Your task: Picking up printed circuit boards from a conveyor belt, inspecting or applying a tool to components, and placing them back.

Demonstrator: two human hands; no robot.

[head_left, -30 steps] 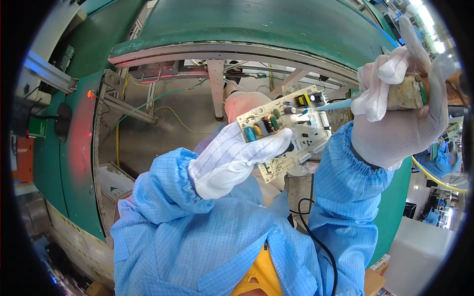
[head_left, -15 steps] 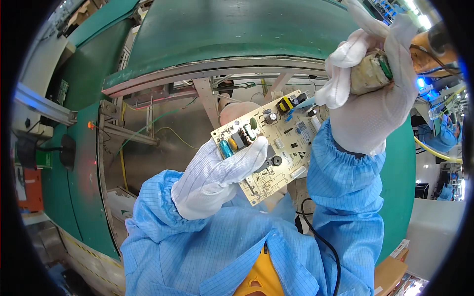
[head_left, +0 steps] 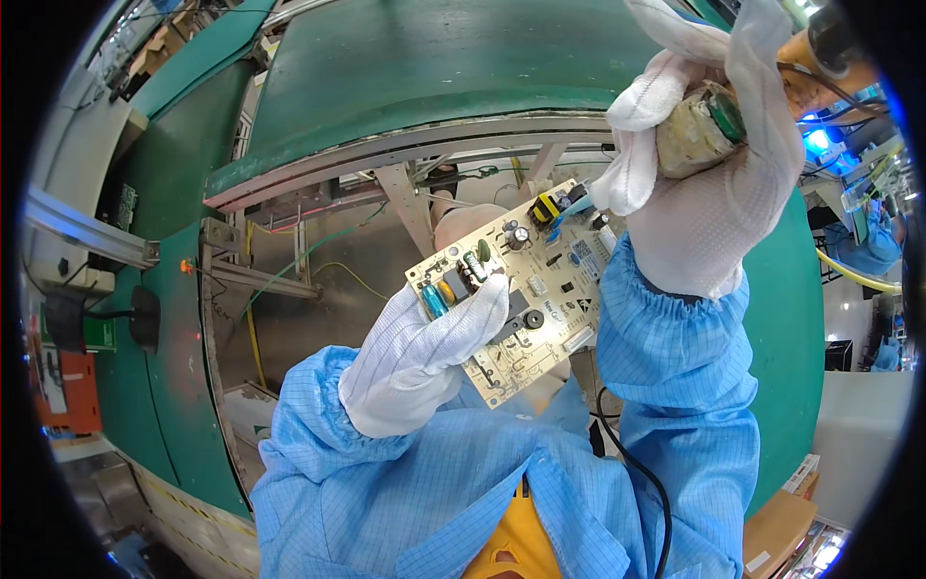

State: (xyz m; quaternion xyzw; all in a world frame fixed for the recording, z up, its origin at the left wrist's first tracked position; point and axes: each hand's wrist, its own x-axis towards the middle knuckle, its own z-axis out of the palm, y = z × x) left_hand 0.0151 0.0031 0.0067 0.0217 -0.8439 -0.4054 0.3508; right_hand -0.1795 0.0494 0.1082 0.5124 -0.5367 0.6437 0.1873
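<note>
In my gloved left hand (head_left: 424, 352) is a beige circuit board (head_left: 545, 362), its thumb lying across the near left part and the fingers underneath. The board is tilted, with capacitors, a yellow-and-black transformer (head_left: 543, 208) and other parts facing up. My gloved right hand (head_left: 709, 183) is closed round a tool with a tape-wrapped grip (head_left: 690, 137), green at one side. From under its fingers a pale blue tip (head_left: 579, 206) reaches the board's far edge, near the transformer. Whether the tip touches the board I cannot tell. The rest of the tool is hidden by the hand.
A green conveyor surface (head_left: 444, 68) with a metal frame edge (head_left: 405, 150) runs across the far side. More green surface lies at left and right. An orange cylindrical object (head_left: 825, 82) with dark cables is beyond my right hand. A black cable (head_left: 637, 463) hangs along my right sleeve.
My right hand and its tool have moved left, the pale blue tip with them, closer to the transformer. The board has shifted slightly left in my left hand's hold.
</note>
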